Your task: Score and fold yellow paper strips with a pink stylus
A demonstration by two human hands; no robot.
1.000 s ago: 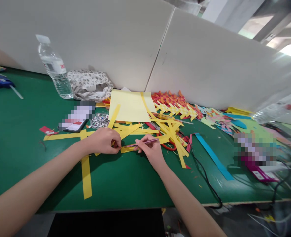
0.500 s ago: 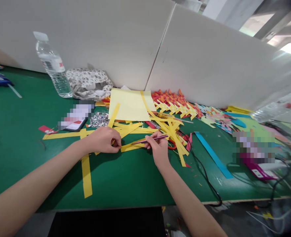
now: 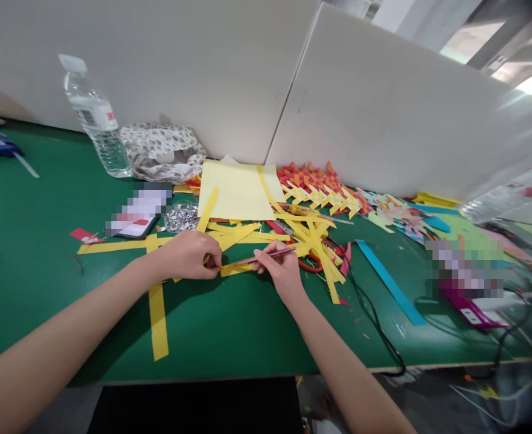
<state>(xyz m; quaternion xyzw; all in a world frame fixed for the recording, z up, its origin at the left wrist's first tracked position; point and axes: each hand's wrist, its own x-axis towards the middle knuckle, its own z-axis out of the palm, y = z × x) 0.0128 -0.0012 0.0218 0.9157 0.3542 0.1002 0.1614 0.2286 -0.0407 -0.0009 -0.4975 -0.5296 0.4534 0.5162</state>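
My left hand [image 3: 193, 255] is closed, its fingertips pinching the left end of a short yellow paper strip [image 3: 236, 269] above the green table. My right hand [image 3: 278, 265] is closed round a slim mauve pen-like tool [image 3: 246, 261], whose thin tip points left along the strip, near the left fingertips. Whether the tip touches the strip I cannot tell. Right-hand fingers also lie at the strip's right part and hide it. Under my left wrist, a long yellow strip [image 3: 158, 319] runs toward the table's front edge. More yellow strips [image 3: 320, 253] lie in a loose heap beyond my right hand.
Behind my hands lie a pale yellow sheet [image 3: 238, 193], a dish of small gems [image 3: 181, 217] and a phone [image 3: 146, 208]. A water bottle [image 3: 94, 120] stands at back left. Woven paper fish [image 3: 313, 184], orange-handled scissors [image 3: 313, 263], a blue strip [image 3: 390, 283] and a black cable [image 3: 374, 313] are rightward.
My right hand has slid slightly left along the strip, bringing the mauve tool's tip closer to my left fingertips. My left hand keeps its pinch in the same place.
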